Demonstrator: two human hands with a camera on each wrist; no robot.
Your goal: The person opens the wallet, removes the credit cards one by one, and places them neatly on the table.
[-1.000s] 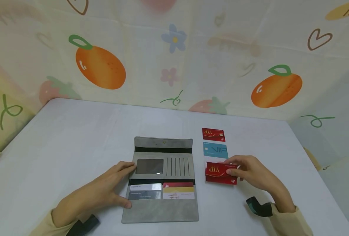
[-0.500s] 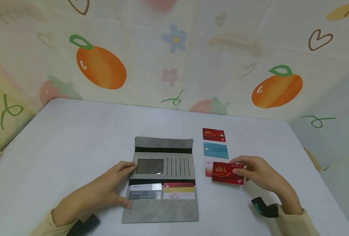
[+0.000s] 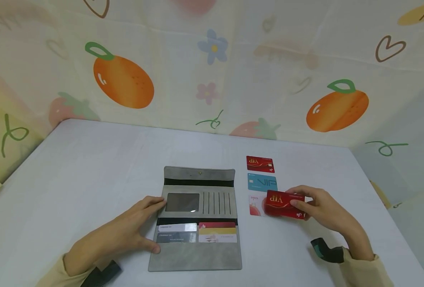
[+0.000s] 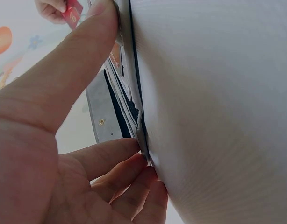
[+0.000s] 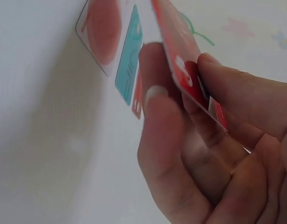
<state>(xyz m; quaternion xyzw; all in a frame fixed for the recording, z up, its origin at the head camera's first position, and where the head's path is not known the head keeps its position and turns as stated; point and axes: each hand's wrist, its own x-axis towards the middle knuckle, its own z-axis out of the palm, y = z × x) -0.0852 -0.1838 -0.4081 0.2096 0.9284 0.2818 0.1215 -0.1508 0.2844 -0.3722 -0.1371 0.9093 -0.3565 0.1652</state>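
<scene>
My right grip (image 3: 321,209) pinches a glossy red rectangular card (image 3: 279,202), raised over the white table (image 3: 104,163). My left grip (image 3: 134,227), thumb and fingers spread, touches the open grey wallet (image 3: 197,257) at its left edge.

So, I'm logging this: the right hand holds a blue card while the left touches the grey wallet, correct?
Not blue: the head view shows the right hand holding a red card while the left hand touches the grey wallet.
</scene>
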